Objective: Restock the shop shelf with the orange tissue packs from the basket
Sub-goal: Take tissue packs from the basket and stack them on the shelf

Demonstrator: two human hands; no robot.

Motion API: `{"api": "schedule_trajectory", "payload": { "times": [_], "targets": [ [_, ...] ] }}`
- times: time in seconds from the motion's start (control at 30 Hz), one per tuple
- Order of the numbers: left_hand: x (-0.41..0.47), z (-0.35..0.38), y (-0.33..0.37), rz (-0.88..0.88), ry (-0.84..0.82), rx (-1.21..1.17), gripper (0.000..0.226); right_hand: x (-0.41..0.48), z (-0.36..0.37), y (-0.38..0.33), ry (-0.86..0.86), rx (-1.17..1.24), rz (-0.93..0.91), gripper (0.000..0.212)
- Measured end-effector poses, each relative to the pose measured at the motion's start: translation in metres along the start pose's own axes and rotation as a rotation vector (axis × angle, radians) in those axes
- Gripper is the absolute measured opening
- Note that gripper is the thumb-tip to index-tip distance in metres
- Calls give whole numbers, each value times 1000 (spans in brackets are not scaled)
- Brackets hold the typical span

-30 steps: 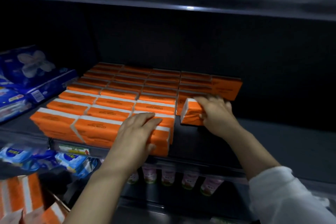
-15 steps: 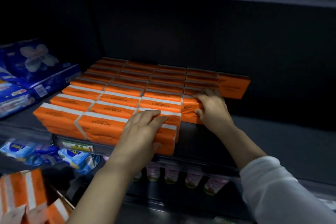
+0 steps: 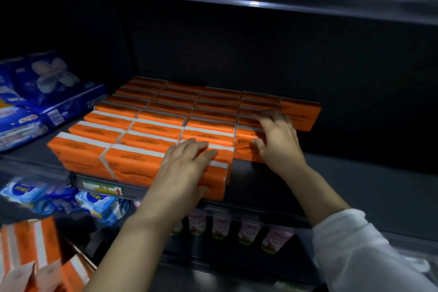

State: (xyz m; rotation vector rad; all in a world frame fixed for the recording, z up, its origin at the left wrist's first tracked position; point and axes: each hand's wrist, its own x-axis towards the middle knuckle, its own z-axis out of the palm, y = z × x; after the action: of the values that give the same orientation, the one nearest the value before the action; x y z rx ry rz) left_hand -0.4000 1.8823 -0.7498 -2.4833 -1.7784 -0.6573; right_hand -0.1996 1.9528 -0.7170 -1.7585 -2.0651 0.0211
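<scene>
Left hand [image 3: 187,168] lies flat with fingers straight over the top of the front right-hand pack of the main block, thumb down against that pack's front face; it presses and has hold of nothing. Right hand [image 3: 278,142] rests on the front pack of the fourth row [image 3: 245,149], fingers spread and barely bent across its top, thumb against its front face. The fingers are blurred, and the contact reads as a push rather than a pinch. That pack touches the right side of the block and sits back from the shelf edge. The orange tissue packs [image 3: 151,125] occupy the left-centre of the shelf [image 3: 343,173] in tight rows running front to back, stacked at the front. One further pack [image 3: 302,114] stands at the rear right, against the last row. Blue wrapped packs [image 3: 49,87] lie to the left on the same shelf. A price label [image 3: 102,188] sits on the front rail. On the level below are pink-labelled bottles [image 3: 220,223] and blue-and-white packets [image 3: 94,201]. More orange-and-white packs [image 3: 23,251] show at lower left; what holds them cannot be made out. A white sleeve [image 3: 355,256] covers the right arm.
</scene>
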Motion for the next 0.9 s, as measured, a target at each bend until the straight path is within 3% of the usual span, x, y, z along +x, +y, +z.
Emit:
{"api": "schedule_trajectory", "payload": {
  "times": [0.33,0.57,0.9],
  "targets": [
    [-33,-35,-5,-38,168,28,81,-48,-21,-38,143,183,-133,52],
    [-106,-62,-32,-112,260,93,46,-93,-34,-101,214,331,-322,42],
    [-282,-108,-111,-572,83,251,41,-157,3,-234,-126,343,-641,52]
  ]
}}
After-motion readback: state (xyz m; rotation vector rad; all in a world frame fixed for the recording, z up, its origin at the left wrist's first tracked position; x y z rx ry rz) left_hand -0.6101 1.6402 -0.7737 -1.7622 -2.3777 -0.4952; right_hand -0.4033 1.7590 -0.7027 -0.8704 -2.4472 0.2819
